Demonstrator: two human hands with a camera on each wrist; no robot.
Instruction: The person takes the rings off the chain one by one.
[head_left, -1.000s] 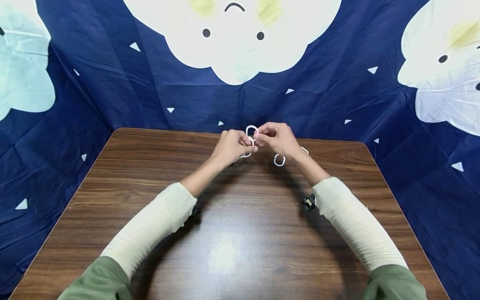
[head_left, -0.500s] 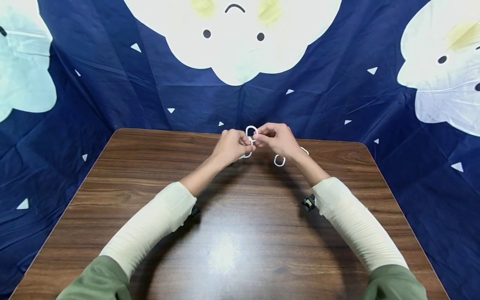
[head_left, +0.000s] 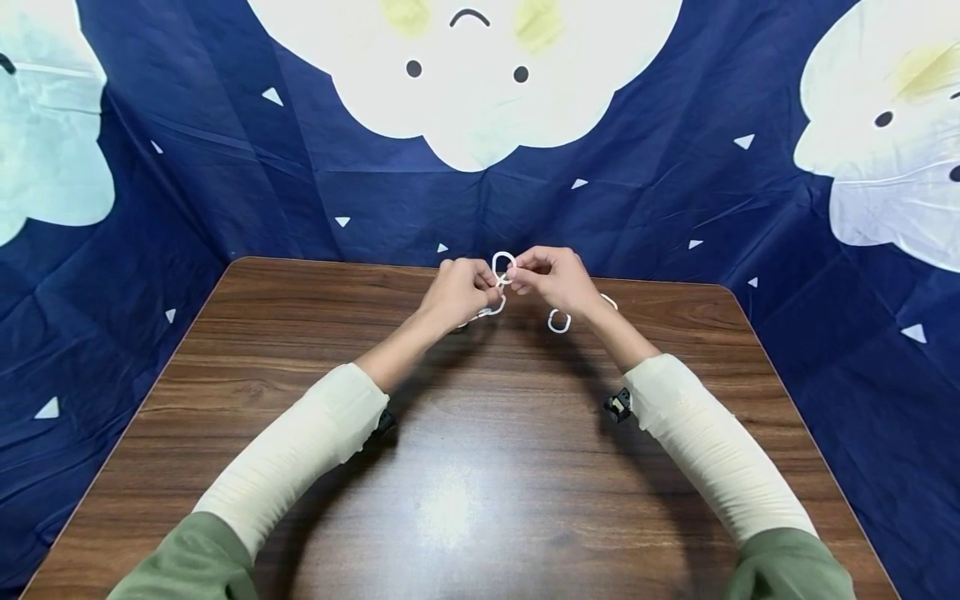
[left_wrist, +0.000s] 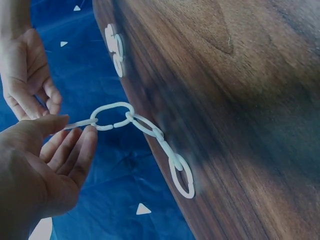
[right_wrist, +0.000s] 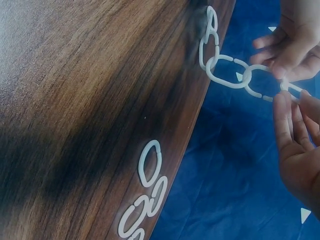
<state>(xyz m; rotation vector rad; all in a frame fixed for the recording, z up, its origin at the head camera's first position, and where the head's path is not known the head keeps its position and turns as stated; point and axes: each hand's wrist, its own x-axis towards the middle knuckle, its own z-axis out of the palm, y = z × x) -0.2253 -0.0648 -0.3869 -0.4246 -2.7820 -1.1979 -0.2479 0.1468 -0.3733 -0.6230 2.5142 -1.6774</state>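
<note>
Near the table's far edge, both hands work on a chain of white oval plastic links. My right hand (head_left: 555, 277) pinches the end link (head_left: 503, 255) between thumb and fingertips, holding it raised. Close beside it, my left hand (head_left: 457, 292) pinches the chain where that end link meets its neighbour. From the left fingertips the chain (left_wrist: 114, 104) hangs past the edge, and its tail link (left_wrist: 174, 181) lies on the tabletop. In the right wrist view, the links show small gaps in their sides, and the chain (right_wrist: 227, 84) runs from the fingers back to the table.
Several loose white links (right_wrist: 141, 165) lie on the wooden table (head_left: 450, 400) near its far edge, right of the chain; one link (head_left: 558, 331) shows beside the right wrist. A dark blue cloth (head_left: 375, 187) with white clouds hangs behind and at both sides.
My left hand has shifted slightly left, and the chain below it has swung out, showing more of its links. My right hand has stayed nearly still with the end link.
</note>
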